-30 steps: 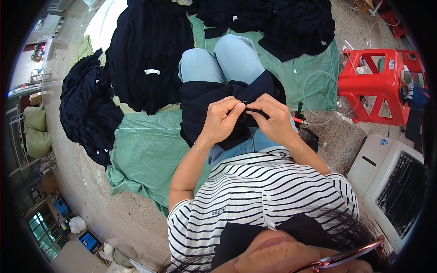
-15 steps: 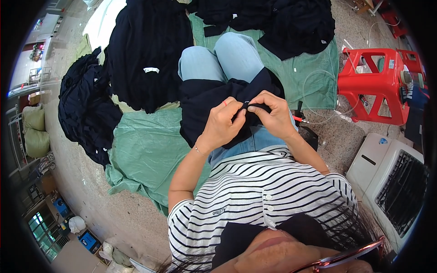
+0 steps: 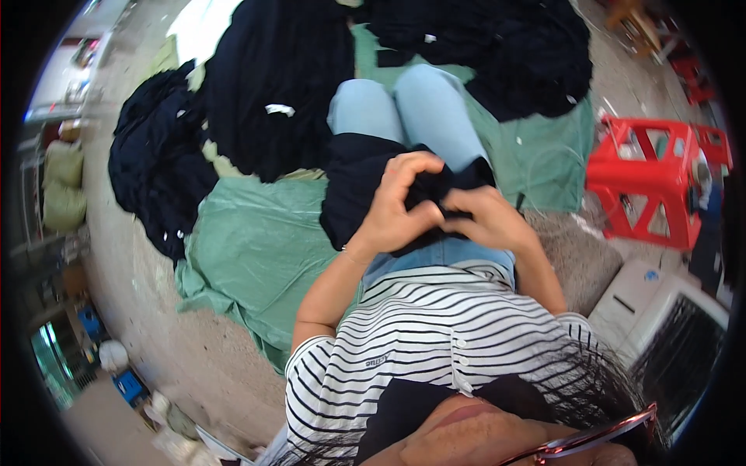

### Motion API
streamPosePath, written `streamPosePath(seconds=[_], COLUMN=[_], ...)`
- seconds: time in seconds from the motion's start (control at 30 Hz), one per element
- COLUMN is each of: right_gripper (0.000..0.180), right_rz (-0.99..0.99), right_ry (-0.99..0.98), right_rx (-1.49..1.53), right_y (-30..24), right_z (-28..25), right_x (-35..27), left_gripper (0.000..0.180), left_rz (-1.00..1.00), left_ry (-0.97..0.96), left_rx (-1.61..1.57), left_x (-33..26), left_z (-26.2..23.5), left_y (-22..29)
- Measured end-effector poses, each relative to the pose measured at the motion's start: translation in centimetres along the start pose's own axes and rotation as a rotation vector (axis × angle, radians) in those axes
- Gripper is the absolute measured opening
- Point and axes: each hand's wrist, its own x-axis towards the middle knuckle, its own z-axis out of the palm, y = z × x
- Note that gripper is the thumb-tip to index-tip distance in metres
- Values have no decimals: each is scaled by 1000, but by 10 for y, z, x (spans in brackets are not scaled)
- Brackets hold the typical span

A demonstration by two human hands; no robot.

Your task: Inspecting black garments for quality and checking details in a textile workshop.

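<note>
A dark navy garment (image 3: 353, 175) lies bunched across my lap, over light blue jeans (image 3: 435, 109). My left hand (image 3: 396, 206) is over the garment, its fingers curved and parted from the thumb, with nothing seen between them. Close beside it, my right hand (image 3: 493, 221) is bent toward the same cloth. Motion smears its fingertips, so whether they pinch the fabric does not show. The thumbs of both hands come near each other at the garment's near part.
Piles of dark garments (image 3: 272, 70) with small white labels lie ahead and at the left (image 3: 155, 163), on green sheeting (image 3: 249, 233). On the right stand a red plastic stool (image 3: 641, 167) and a white air cooler (image 3: 622, 299). Green sacks (image 3: 64, 186) sit far left.
My two hands were pinched together on a dark edge of the garment. Now the left hand has opened, and both are blurred by motion. The whole view has shifted slightly.
</note>
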Motion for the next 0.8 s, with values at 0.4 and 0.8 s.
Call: streamPosePath(seconds=[0.4, 0.8], right_gripper=[41, 27], right_rz=[-230, 75], right_ry=[984, 618], right_rx=[137, 361], right_y=[16, 58], right_z=[-134, -32], right_x=[-75, 46], left_gripper=[65, 95], left_rz=[-248, 183], left_ry=[-780, 1273], left_rx=[330, 1490], left_x=[-32, 16], left_z=[-77, -477], left_y=[54, 110])
